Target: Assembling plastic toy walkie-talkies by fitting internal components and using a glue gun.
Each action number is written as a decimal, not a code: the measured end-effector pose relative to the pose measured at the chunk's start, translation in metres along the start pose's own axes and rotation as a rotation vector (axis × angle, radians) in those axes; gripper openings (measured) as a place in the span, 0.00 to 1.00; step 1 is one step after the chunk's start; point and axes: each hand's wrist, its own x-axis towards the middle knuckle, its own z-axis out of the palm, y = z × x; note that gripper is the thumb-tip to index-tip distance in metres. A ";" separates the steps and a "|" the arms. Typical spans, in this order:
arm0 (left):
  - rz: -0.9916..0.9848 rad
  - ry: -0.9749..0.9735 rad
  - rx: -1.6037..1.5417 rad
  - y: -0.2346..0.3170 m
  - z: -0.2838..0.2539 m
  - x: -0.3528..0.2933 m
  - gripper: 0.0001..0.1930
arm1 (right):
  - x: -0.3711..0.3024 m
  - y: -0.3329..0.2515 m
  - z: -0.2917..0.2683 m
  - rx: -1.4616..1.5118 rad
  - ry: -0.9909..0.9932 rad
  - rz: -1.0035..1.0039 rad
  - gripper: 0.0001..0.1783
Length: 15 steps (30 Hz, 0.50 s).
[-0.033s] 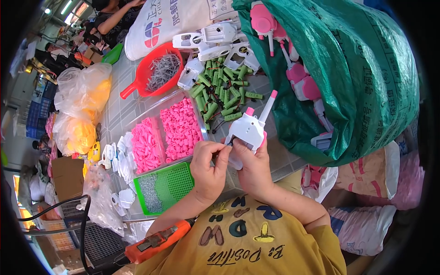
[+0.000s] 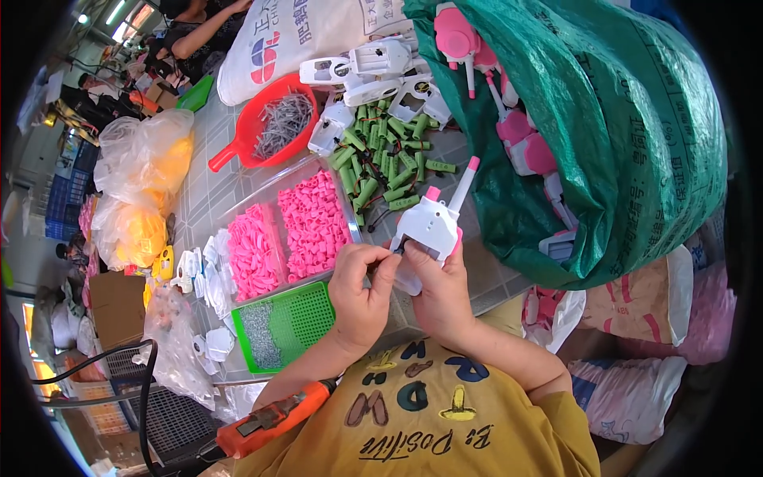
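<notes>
My right hand (image 2: 442, 298) is wrapped round a white-and-pink plastic toy housing (image 2: 431, 225) with a long pink-tipped nozzle pointing away from me. Its thumb presses beside a dark opening in the housing. At that opening, my left hand (image 2: 362, 290) is closed in a pinch; whatever lies between the fingertips is too small or hidden to make out. Just beyond the toy lies a heap of green wired batteries (image 2: 389, 155). Left of my hands stand a clear divided tray (image 2: 355, 230) of small pink parts (image 2: 314, 225) and a green basket (image 2: 306, 322) holding small metal screws (image 2: 261, 334).
A red scoop (image 2: 232, 155) holds metal pins, near white housings (image 2: 380, 57). At right, a green woven sack (image 2: 636, 159) contains more pink-and-white toys (image 2: 528, 147). An orange power screwdriver (image 2: 274, 420) lies by my left forearm. Yellow-filled bags (image 2: 147, 191) stand far left. Another person (image 2: 203, 36) sits beyond the table.
</notes>
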 end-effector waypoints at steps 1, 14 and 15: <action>-0.050 -0.053 -0.056 -0.002 -0.002 0.001 0.05 | 0.001 -0.001 -0.002 0.030 0.004 0.028 0.25; -0.282 -0.432 -0.304 -0.028 -0.017 -0.027 0.30 | 0.010 -0.032 -0.011 0.117 -0.123 0.151 0.43; -0.280 -0.429 -0.305 -0.028 -0.016 -0.027 0.30 | 0.010 -0.034 -0.012 0.108 -0.149 0.164 0.44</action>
